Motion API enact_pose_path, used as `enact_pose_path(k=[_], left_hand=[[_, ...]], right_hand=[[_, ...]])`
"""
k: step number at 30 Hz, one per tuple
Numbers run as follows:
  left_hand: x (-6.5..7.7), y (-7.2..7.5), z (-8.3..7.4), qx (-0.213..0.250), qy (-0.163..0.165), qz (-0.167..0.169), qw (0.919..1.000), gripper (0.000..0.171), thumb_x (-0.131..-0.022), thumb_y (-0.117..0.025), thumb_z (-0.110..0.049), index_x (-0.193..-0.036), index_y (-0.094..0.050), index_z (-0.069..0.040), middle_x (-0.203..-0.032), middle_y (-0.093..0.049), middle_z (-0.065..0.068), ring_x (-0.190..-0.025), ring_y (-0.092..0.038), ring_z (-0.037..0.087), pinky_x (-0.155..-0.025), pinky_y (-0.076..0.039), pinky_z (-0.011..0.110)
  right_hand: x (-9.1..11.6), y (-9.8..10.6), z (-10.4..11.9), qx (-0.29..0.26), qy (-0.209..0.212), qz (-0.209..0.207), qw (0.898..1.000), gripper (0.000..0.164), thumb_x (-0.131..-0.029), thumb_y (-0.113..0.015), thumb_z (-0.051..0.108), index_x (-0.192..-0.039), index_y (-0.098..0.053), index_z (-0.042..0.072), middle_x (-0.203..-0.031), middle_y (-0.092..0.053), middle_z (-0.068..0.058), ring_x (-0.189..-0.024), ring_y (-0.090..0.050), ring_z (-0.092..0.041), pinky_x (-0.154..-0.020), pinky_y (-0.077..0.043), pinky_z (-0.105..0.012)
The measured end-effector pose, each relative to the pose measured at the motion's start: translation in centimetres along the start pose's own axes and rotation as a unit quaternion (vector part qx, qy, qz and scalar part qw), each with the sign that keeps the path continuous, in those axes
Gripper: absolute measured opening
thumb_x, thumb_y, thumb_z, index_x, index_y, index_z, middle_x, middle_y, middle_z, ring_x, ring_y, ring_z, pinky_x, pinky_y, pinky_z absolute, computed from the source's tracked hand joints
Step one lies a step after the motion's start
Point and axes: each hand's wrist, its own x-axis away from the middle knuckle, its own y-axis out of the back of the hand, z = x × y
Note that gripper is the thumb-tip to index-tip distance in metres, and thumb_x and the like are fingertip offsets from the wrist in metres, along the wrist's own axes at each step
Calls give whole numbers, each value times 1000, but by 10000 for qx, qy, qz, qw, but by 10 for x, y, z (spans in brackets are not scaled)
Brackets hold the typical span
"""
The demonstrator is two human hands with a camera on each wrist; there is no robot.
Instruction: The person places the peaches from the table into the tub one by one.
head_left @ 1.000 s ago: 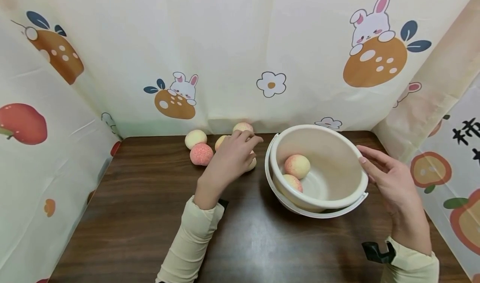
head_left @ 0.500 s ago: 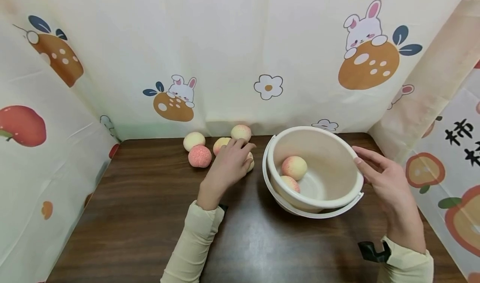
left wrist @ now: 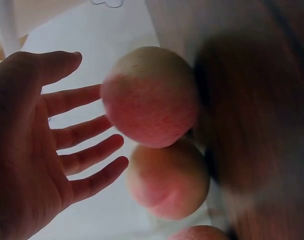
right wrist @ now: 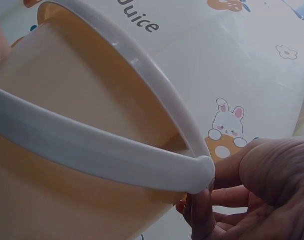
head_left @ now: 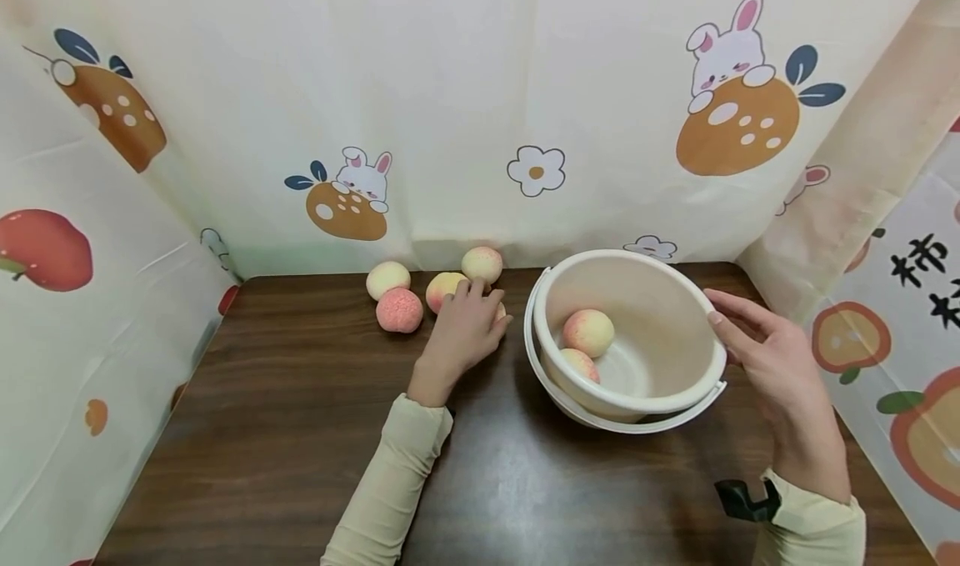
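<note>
Wooden table (head_left: 247, 466): left hand (head_left: 465, 328), spread beside a peach (left wrist: 151, 97), might nudge it rolling; right hand (head_left: 780, 366) grips a bucket (head_left: 667, 333).

The peaches (head_left: 588, 333) are yellow and pink, the bucket (head_left: 660, 320) cream.

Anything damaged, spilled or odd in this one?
Slightly: in the left wrist view, the peach nearest the left hand has short dark marks on its pale part; scratches or stains, I can't tell. Nothing looks spilled.
</note>
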Motion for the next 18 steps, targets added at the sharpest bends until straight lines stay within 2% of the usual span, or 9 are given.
enact_pose_path(k=[5,11,18], left_hand=[[0,-7,2,83,23,184,9998,39,-103,-63,-41,-132,-65,-14,-128,-61,13,-117,-57,37,-83,-54,52],[0,-12,4,184,-62,182,9996,40,-103,-62,-40,-133,-65,-14,-128,-61,13,-118,-57,36,-88,-54,52],[1,-15,5,319,-129,405,9986,44,-103,-61,-42,-137,-64,-14,-130,-63,12,-121,-58,35,-96,-52,52]], right_hand=[[-1,0,0,-171,-7,6,9999,42,-102,-67,21,-142,-63,10,-106,-72,22,-82,-72,1,-63,-59,-20],[-1,0,-1,-660,19,54,9978,35,-101,-68,17,-136,-67,15,-105,-75,19,-81,-72,0,-62,-58,-19],[-1,-1,-1,-350,-10,27,9994,39,-101,-69,21,-139,-65,13,-106,-73,20,-82,-72,1,-64,-58,-18]])
